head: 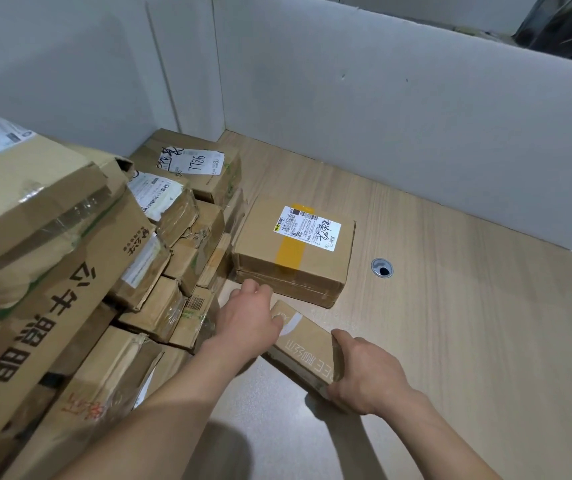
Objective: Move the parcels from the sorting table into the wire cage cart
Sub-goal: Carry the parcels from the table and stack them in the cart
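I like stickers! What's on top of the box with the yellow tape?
The box with yellow tape has a white label stuck on top, with barcodes and black handwriting. The tape strip runs under the label, so part of it is hidden. Nothing else sits on it.

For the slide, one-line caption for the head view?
Both hands, left hand and right hand, grip a small parcel on the sorting table.
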